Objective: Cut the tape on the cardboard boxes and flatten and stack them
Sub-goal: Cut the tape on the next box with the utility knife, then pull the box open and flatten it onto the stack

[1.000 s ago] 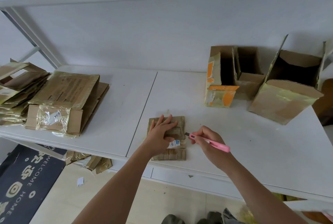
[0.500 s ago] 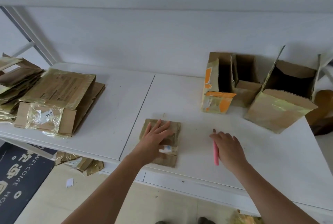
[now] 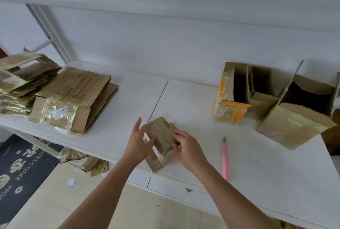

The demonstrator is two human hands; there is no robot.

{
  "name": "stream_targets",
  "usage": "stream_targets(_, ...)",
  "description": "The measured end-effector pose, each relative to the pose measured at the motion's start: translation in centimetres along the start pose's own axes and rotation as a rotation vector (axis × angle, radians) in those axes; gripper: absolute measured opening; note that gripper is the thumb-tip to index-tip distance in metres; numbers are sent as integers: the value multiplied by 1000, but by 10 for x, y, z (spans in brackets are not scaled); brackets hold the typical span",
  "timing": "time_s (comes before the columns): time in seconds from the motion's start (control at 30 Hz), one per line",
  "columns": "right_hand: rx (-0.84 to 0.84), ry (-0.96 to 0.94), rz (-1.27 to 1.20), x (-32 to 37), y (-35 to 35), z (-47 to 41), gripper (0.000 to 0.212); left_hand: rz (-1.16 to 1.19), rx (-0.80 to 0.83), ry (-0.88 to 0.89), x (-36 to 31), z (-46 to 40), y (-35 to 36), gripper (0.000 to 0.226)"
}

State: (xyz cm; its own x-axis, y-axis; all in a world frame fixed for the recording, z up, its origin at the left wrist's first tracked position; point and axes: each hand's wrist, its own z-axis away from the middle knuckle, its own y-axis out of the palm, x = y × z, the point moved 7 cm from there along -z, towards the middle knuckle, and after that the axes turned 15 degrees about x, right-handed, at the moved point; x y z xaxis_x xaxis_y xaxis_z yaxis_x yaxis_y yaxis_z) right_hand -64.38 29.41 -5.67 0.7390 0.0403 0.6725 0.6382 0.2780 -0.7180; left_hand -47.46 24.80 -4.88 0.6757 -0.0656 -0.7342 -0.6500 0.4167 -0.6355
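A small taped cardboard box is lifted off the white table near its front edge, tilted between both hands. My left hand holds its left side, thumb on the top face and fingers along the side. My right hand grips its right edge with curled fingers. The pink utility knife lies on the table to the right of my right hand, blade end pointing away from me. A stack of flattened boxes sits at the left of the table.
Three open cardboard boxes stand at the back right: one with orange tape, one behind it, a larger one. More flattened cardboard is piled far left. Scraps and a dark mat lie on the floor.
My right hand let go of the pink knife, left it on the table, and moved to the small box. Both hands have lifted and tilted the box off the table.
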Motion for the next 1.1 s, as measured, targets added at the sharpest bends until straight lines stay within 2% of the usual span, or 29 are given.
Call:
stream_targets(0.07, -25, 1, 37, 6, 5, 5, 40, 137, 33, -153, 16, -1, 0, 61)
stream_targets(0.17, -55, 39, 86, 12, 6, 5, 30, 483, 67, -189, 21, -2, 7, 75)
stream_targets(0.3, -67, 120, 201, 18, 1, -3, 29, 660, 13, -224, 22, -1, 11, 77)
stream_targets(0.63, -113, 271, 399, 22, 5, -15, 64, 648, 1, -211, 34, -7, 13, 72)
stream_targets(0.83, -13, 241, 493, 30, 6, -26, 40, 642, 1, -217, 37, -10, 15, 70)
stream_targets(1.0, 59, 237, 463, 30, 1, -31, 32, 617, 3, -221, 37, -10, 15, 69)
stream_targets(1.1, 51, 205, 394, 31, -3, -32, 19, 616, -2, -229, 38, -11, 14, 68)
